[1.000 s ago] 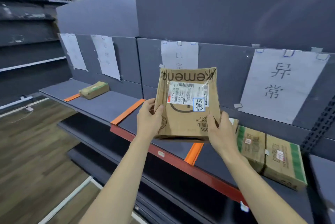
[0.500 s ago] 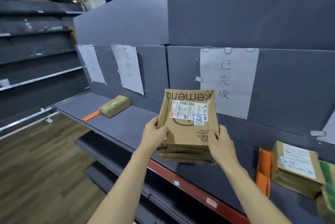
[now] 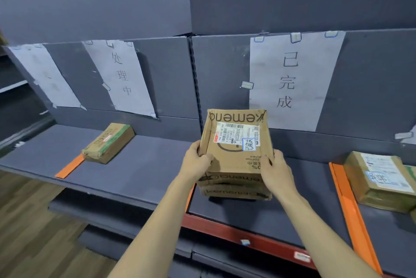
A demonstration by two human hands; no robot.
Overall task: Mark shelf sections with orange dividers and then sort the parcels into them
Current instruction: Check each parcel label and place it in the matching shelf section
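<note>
Your left hand (image 3: 195, 160) and right hand (image 3: 275, 170) grip the parcel (image 3: 236, 153) by its sides, low over the shelf (image 3: 146, 171) beneath the 已完成 sign (image 3: 292, 79). Released tilted, it could tip off the front edge.

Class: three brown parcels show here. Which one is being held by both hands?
The middle parcel, below the 已完成 sign, gripped by the left hand and right hand. The other two lie untouched on the shelf.
</note>
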